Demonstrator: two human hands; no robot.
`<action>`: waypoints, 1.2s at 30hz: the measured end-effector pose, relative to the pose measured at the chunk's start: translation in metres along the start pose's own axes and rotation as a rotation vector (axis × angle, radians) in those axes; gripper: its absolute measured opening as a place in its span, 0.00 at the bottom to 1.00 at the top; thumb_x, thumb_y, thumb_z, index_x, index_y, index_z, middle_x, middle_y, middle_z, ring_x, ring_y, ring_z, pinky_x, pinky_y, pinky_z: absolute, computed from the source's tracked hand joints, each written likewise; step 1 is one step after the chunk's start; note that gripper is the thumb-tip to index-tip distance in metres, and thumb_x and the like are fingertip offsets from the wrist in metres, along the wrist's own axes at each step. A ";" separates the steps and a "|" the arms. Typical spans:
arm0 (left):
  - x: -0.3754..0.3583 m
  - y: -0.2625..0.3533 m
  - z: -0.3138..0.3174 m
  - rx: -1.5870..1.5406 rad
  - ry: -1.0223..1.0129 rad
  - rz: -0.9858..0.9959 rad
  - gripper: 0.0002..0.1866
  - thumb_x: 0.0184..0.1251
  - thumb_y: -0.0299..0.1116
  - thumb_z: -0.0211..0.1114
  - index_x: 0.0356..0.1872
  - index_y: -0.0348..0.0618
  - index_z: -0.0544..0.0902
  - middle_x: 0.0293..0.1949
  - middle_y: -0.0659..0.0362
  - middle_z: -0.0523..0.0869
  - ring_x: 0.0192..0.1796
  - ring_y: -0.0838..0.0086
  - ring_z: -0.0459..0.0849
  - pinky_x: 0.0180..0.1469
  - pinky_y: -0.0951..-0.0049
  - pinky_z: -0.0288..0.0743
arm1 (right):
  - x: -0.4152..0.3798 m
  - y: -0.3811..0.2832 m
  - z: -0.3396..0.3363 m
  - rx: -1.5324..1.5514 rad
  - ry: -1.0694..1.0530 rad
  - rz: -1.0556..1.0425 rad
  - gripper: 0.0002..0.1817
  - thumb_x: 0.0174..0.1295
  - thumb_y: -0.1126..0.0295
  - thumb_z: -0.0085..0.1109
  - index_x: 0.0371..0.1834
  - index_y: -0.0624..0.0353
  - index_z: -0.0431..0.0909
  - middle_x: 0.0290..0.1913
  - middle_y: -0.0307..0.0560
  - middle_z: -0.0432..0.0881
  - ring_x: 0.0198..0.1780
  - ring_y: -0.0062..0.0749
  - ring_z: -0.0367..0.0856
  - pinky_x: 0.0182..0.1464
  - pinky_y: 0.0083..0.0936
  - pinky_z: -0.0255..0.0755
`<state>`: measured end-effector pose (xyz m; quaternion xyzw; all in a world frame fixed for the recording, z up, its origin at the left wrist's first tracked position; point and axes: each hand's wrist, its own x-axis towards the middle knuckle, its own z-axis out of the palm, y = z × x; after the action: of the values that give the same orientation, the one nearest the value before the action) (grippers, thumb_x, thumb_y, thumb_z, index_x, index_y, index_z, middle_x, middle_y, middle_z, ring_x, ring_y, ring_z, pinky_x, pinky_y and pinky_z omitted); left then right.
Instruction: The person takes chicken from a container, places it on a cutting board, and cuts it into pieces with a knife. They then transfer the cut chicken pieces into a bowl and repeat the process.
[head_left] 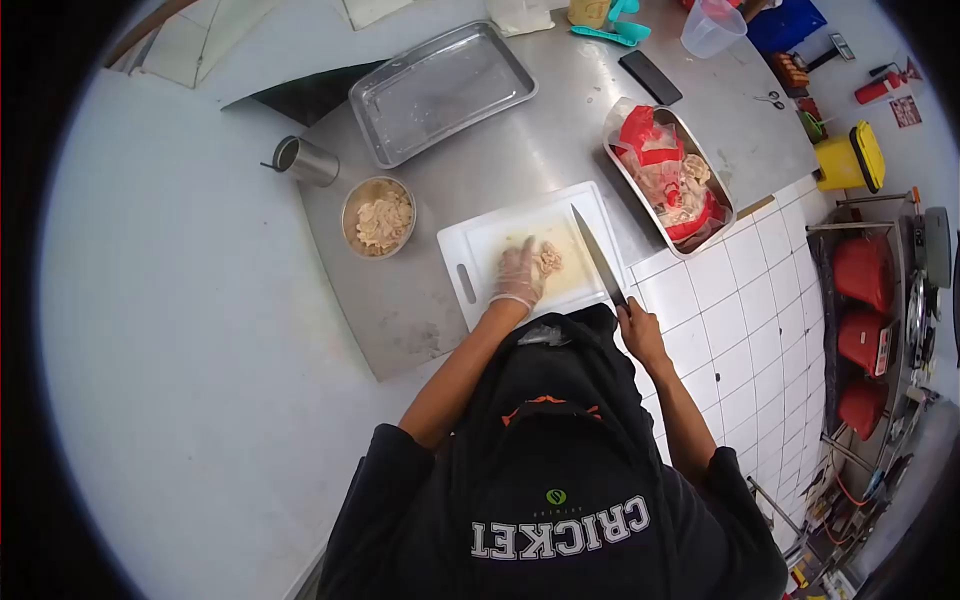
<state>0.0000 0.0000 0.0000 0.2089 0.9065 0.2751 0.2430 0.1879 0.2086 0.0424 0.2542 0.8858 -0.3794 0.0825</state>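
A white cutting board lies on the steel table with a small heap of chopped pale meat on it. My left hand, in a clear plastic glove, lies on the board with its fingers stretched out beside the heap. In my right hand is the dark handle of a kitchen knife. Its long blade slants over the right side of the board, apart from the meat. A steel bowl to the left holds more cut meat.
Right of the board stands a steel tray with raw meat in red-and-clear plastic bags. A large shallow pan, a metal cup and a black phone rest on the steel table. Scissors lie at far right.
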 end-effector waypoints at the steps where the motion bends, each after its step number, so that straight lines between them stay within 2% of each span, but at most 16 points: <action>1: -0.003 0.009 -0.004 0.087 -0.044 0.019 0.43 0.60 0.36 0.69 0.77 0.53 0.58 0.72 0.38 0.59 0.72 0.42 0.62 0.74 0.50 0.59 | -0.002 -0.001 0.002 0.014 -0.008 0.007 0.11 0.71 0.64 0.55 0.42 0.63 0.73 0.29 0.64 0.83 0.33 0.66 0.82 0.34 0.52 0.74; 6: 0.025 0.039 0.031 0.152 -0.005 0.022 0.25 0.61 0.26 0.63 0.62 0.46 0.77 0.64 0.37 0.70 0.66 0.45 0.72 0.69 0.52 0.67 | 0.009 0.009 0.001 -0.018 0.086 -0.148 0.15 0.72 0.62 0.54 0.44 0.68 0.75 0.25 0.65 0.81 0.28 0.64 0.82 0.28 0.46 0.72; 7: 0.037 0.047 0.029 0.188 -0.078 -0.004 0.22 0.61 0.25 0.63 0.58 0.45 0.79 0.63 0.38 0.72 0.64 0.46 0.75 0.67 0.52 0.69 | 0.011 0.016 0.000 -0.043 0.116 -0.197 0.16 0.73 0.62 0.53 0.44 0.68 0.75 0.21 0.60 0.80 0.22 0.53 0.83 0.24 0.41 0.71; 9: 0.052 0.042 0.026 0.370 -0.121 0.058 0.14 0.60 0.26 0.64 0.48 0.42 0.83 0.60 0.40 0.78 0.58 0.53 0.82 0.59 0.55 0.77 | 0.013 0.014 0.005 0.055 0.003 0.096 0.17 0.74 0.60 0.52 0.42 0.67 0.76 0.28 0.64 0.84 0.28 0.50 0.86 0.29 0.43 0.73; 11: 0.100 0.013 0.103 0.492 -0.142 -0.144 0.15 0.59 0.27 0.65 0.48 0.38 0.84 0.55 0.40 0.82 0.55 0.56 0.84 0.55 0.54 0.80 | 0.006 -0.001 0.004 0.045 -0.003 0.100 0.21 0.74 0.56 0.51 0.37 0.67 0.74 0.18 0.52 0.77 0.21 0.38 0.80 0.25 0.34 0.70; 12: 0.082 0.041 0.070 0.600 -0.255 0.063 0.16 0.60 0.27 0.65 0.49 0.36 0.84 0.52 0.41 0.84 0.56 0.56 0.84 0.54 0.54 0.80 | 0.010 0.047 0.014 -0.012 0.012 0.000 0.21 0.75 0.54 0.51 0.35 0.65 0.73 0.16 0.46 0.72 0.17 0.32 0.76 0.22 0.32 0.69; 13: 0.064 0.061 0.015 0.728 -0.343 0.270 0.17 0.60 0.27 0.64 0.50 0.34 0.84 0.49 0.42 0.86 0.56 0.56 0.84 0.53 0.53 0.81 | -0.004 -0.006 -0.007 0.047 0.015 0.071 0.21 0.75 0.53 0.50 0.37 0.64 0.74 0.16 0.46 0.74 0.16 0.29 0.76 0.20 0.33 0.68; 15: 0.073 0.042 0.057 0.371 -0.129 -0.179 0.19 0.62 0.28 0.63 0.54 0.33 0.83 0.51 0.43 0.85 0.58 0.54 0.84 0.55 0.50 0.80 | -0.007 0.018 0.001 0.155 -0.064 0.174 0.21 0.75 0.54 0.50 0.41 0.65 0.76 0.18 0.49 0.77 0.16 0.30 0.77 0.20 0.33 0.68; 18: 0.067 0.034 0.061 0.404 -0.121 -0.016 0.18 0.66 0.29 0.62 0.55 0.35 0.83 0.57 0.43 0.82 0.56 0.52 0.84 0.57 0.50 0.78 | 0.000 0.022 -0.007 -0.094 0.008 -0.008 0.18 0.75 0.60 0.49 0.42 0.67 0.80 0.25 0.54 0.80 0.27 0.40 0.80 0.32 0.39 0.72; 21: 0.068 0.042 0.056 0.325 -0.140 0.005 0.17 0.64 0.32 0.63 0.53 0.38 0.84 0.53 0.46 0.83 0.53 0.55 0.84 0.54 0.51 0.78 | -0.001 0.032 -0.012 -0.060 0.010 -0.320 0.17 0.75 0.63 0.48 0.48 0.67 0.79 0.22 0.49 0.78 0.23 0.35 0.75 0.29 0.36 0.70; 22: 0.068 0.051 0.061 0.306 -0.143 -0.014 0.17 0.63 0.32 0.64 0.52 0.40 0.85 0.51 0.46 0.84 0.51 0.56 0.84 0.53 0.52 0.78 | -0.004 0.004 -0.016 0.131 -0.083 0.169 0.18 0.75 0.62 0.48 0.52 0.67 0.78 0.21 0.44 0.75 0.20 0.29 0.71 0.24 0.31 0.67; 25: 0.082 0.069 0.069 0.244 -0.145 -0.026 0.17 0.61 0.35 0.65 0.50 0.43 0.86 0.47 0.48 0.86 0.48 0.58 0.85 0.50 0.53 0.78 | 0.020 0.065 0.009 0.222 0.040 0.019 0.19 0.74 0.60 0.53 0.54 0.67 0.74 0.20 0.43 0.74 0.16 0.25 0.69 0.16 0.28 0.60; 27: 0.088 0.072 0.060 0.148 -0.167 -0.013 0.16 0.59 0.36 0.67 0.48 0.45 0.87 0.44 0.50 0.87 0.45 0.59 0.85 0.48 0.55 0.78 | -0.002 -0.027 -0.017 0.330 0.007 0.220 0.18 0.73 0.61 0.52 0.52 0.68 0.75 0.23 0.44 0.76 0.14 0.27 0.69 0.15 0.28 0.60; 31: 0.071 0.037 -0.026 -0.099 -0.295 0.085 0.16 0.56 0.39 0.69 0.45 0.50 0.90 0.39 0.53 0.89 0.40 0.63 0.86 0.44 0.57 0.77 | 0.010 0.015 -0.027 0.320 -0.041 -0.034 0.14 0.75 0.63 0.49 0.46 0.66 0.75 0.25 0.44 0.77 0.18 0.27 0.73 0.21 0.28 0.66; 33: 0.118 -0.058 -0.033 0.096 -0.119 0.340 0.14 0.55 0.39 0.69 0.44 0.55 0.90 0.43 0.55 0.89 0.43 0.62 0.85 0.47 0.61 0.77 | -0.001 -0.018 -0.035 0.154 -0.063 0.210 0.16 0.75 0.61 0.49 0.45 0.66 0.74 0.20 0.44 0.75 0.19 0.29 0.76 0.22 0.30 0.69; 36: 0.047 -0.067 -0.227 0.118 -0.109 0.083 0.20 0.57 0.35 0.65 0.53 0.50 0.86 0.45 0.52 0.88 0.43 0.61 0.86 0.45 0.60 0.78 | -0.001 -0.005 -0.029 0.235 -0.057 0.175 0.18 0.75 0.58 0.51 0.41 0.66 0.73 0.16 0.44 0.73 0.13 0.27 0.73 0.15 0.28 0.65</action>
<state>-0.1799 -0.1172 0.1105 0.2750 0.8970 0.2192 0.2678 0.1873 0.2263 0.0663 0.3277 0.8070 -0.4788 0.1102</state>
